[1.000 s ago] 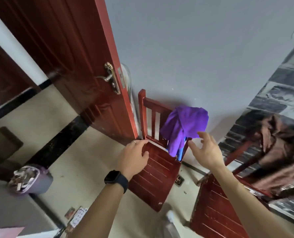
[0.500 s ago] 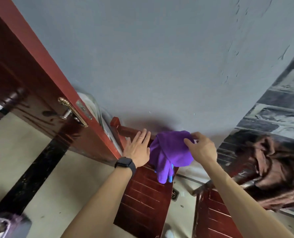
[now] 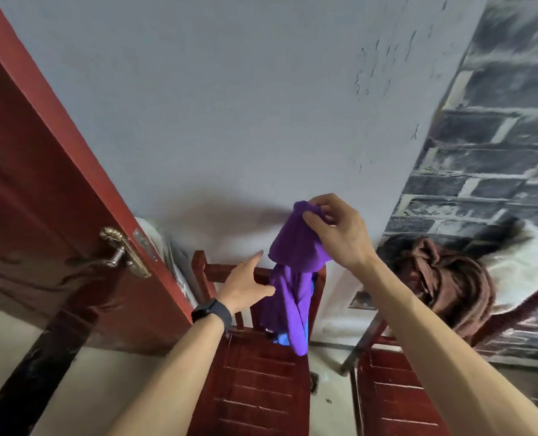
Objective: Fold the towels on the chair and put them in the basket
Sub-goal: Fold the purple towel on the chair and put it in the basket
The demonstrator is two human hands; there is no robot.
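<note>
A purple towel [image 3: 293, 278] hangs in the air over the back of a dark red wooden chair [image 3: 258, 388]. My right hand [image 3: 340, 234] pinches its top edge and holds it up against the grey wall. My left hand [image 3: 245, 286] is open, fingers spread, just left of the hanging cloth with the thumb near it. A bit of blue cloth [image 3: 282, 338] shows behind the towel's lower end on the chair back. A brown towel [image 3: 443, 284] is heaped on the back of a second red chair [image 3: 396, 398] at the right. No basket is in view.
An open red-brown door [image 3: 41, 231] with a brass handle [image 3: 120, 253] stands at the left. The grey wall is close behind the chairs, with brick-pattern wallpaper [image 3: 497, 152] at the right. A white cloth [image 3: 519, 272] lies behind the brown towel.
My right hand has taken hold of the purple towel and lifted it off the chair back. My left hand has moved toward the hanging cloth. The camera has tilted upward.
</note>
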